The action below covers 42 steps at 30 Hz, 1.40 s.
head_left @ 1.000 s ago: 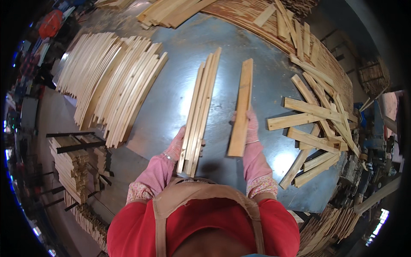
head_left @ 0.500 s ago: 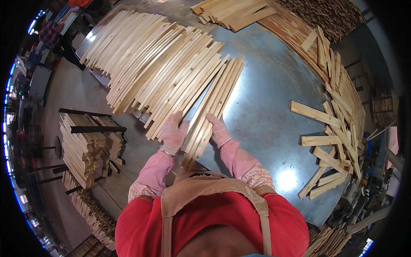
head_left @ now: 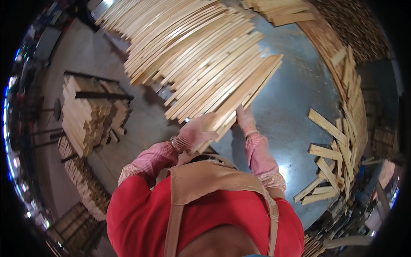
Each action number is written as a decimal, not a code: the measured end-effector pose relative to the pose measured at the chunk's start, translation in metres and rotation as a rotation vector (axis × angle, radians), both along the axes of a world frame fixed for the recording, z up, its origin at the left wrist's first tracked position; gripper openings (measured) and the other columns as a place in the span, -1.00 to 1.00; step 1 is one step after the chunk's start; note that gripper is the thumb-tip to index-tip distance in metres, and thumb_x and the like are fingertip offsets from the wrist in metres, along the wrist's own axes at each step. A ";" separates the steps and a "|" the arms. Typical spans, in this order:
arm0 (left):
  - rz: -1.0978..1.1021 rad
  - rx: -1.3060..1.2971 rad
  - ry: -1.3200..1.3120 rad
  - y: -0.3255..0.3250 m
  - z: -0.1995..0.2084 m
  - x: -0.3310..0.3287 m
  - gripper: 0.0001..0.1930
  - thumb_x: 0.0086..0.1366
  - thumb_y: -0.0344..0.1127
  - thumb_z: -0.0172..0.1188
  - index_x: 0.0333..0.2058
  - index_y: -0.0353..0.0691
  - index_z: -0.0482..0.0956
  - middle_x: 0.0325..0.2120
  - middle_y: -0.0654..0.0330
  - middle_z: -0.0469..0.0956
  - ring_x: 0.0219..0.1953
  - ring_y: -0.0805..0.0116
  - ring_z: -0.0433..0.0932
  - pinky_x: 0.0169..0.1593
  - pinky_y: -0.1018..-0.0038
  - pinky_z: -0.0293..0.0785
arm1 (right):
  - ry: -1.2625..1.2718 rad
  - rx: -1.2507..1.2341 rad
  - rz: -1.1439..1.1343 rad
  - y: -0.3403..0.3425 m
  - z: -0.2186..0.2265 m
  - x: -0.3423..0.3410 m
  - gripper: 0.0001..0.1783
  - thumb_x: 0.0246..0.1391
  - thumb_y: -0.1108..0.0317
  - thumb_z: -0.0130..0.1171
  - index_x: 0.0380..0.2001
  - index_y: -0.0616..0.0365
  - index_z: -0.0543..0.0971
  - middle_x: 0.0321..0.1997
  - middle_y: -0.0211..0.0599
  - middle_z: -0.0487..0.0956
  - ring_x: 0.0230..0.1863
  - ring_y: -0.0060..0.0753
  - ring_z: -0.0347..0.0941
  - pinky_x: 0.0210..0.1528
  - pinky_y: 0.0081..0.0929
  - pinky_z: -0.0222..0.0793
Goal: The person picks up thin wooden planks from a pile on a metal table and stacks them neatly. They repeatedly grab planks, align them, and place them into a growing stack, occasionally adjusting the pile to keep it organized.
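Observation:
A small bundle of long pale wood strips [head_left: 249, 88] slants away from me at the right end of a wide row of similar strips [head_left: 188, 55], with a broad face turned upward. My left hand [head_left: 195, 133], in a pale pink glove, grips the bundle near its close end, its thumb lying across the wood. Along the bundle's right side, my gloved right hand [head_left: 246, 121] holds it with the fingers mostly hidden beneath or behind. Both hands are slightly blurred. The row lies side by side on a grey metal tabletop [head_left: 287, 81].
Loose short boards [head_left: 327, 152] lie jumbled along the table's right side. More boards [head_left: 287, 10] rest at the far edge. To the left on the floor, a rack with dark bars [head_left: 105, 95] carries stacked wood [head_left: 81, 120].
The view has shifted, so the table contents appear higher and farther right. Between my hands the bundle has tilted, showing a broad face instead of several narrow edges.

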State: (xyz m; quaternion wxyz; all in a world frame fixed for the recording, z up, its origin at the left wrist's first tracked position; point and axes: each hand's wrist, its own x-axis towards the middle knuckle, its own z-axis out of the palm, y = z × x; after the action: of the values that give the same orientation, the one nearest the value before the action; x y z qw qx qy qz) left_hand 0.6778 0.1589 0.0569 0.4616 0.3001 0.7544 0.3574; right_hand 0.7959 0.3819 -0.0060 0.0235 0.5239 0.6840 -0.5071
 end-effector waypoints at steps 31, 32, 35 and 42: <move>-0.381 -0.331 0.922 0.104 0.081 -0.141 -0.52 0.50 -0.08 0.23 0.30 -0.10 0.47 -0.10 0.10 0.68 -0.01 0.06 0.71 0.14 0.10 0.60 | 0.223 0.964 0.526 0.102 0.136 -0.015 -0.34 0.21 0.02 0.37 0.33 0.02 0.59 0.20 -0.10 0.68 0.24 0.03 0.59 0.32 -0.11 0.48; -0.251 -0.381 0.986 0.100 0.067 -0.155 -0.54 0.49 -0.09 0.24 0.27 -0.08 0.48 -0.08 0.11 0.67 -0.01 0.08 0.71 0.07 0.14 0.63 | 0.285 0.958 0.334 0.105 0.129 -0.012 -0.33 0.23 0.02 0.36 0.35 0.03 0.59 0.23 -0.08 0.68 0.25 0.03 0.59 0.34 -0.13 0.47; 0.089 -0.491 1.127 0.072 0.013 -0.187 -0.56 0.46 -0.11 0.29 0.24 -0.05 0.49 -0.02 0.11 0.64 0.03 0.09 0.67 -0.02 0.18 0.67 | 0.259 0.607 0.226 0.102 0.089 0.019 -0.30 0.26 0.00 0.36 0.39 0.05 0.56 0.22 -0.06 0.69 0.26 0.02 0.59 0.37 -0.13 0.45; 0.097 -0.397 1.297 0.057 -0.005 -0.196 -0.37 0.33 -0.10 0.38 0.34 -0.05 0.47 0.20 -0.02 0.53 0.26 -0.11 0.48 0.31 -0.03 0.39 | 0.112 0.253 -0.263 0.150 -0.020 0.145 -0.22 0.27 -0.01 0.36 0.45 0.14 0.49 0.27 -0.07 0.69 0.31 -0.03 0.58 0.38 -0.22 0.41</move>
State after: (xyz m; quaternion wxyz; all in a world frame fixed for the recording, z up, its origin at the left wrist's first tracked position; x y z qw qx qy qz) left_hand 0.4819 0.2157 0.0522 -0.0542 0.3290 0.9426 -0.0198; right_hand 0.9404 0.5318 -0.0263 -0.1472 0.5787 0.6680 -0.4440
